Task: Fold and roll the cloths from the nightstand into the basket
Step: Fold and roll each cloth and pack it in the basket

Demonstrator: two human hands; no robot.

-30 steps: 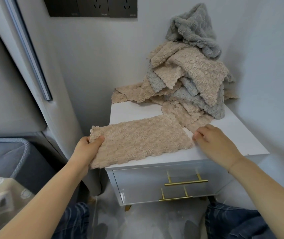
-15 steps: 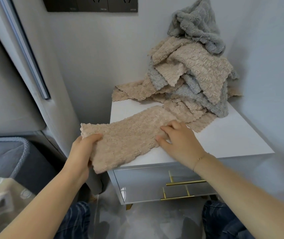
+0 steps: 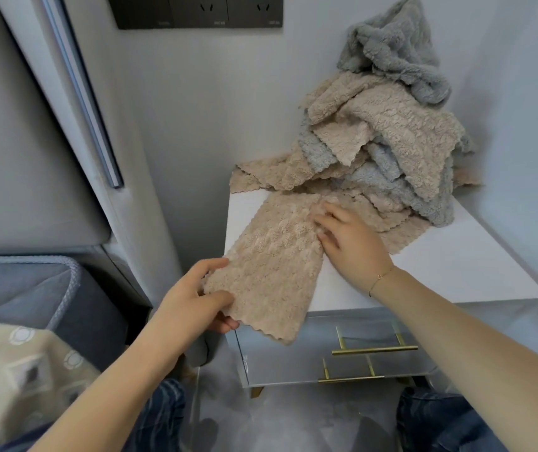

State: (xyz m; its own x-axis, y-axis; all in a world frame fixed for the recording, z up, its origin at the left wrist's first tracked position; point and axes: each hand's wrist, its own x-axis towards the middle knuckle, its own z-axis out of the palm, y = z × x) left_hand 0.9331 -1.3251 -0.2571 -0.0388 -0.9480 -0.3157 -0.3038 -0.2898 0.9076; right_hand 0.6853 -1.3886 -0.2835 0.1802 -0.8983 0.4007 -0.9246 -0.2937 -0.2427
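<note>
Clearly soft, light, floppy: beige cloth [image 3: 274,262] lies mid-frame on nightstand [image 3: 456,272], near end overhanging. Left hand [image 3: 195,298] pinches that end; right hand [image 3: 352,243], fingers spread, presses far end. Best grip: corners.

two hands [image 3: 192,301], one nightstand [image 3: 456,265], two handles [image 3: 375,349]

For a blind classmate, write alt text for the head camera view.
Two hands fold a beige cloth on a white nightstand: the left hand pinches its near end, the right hand presses its far end. Behind lies a pile of cloths.
</note>
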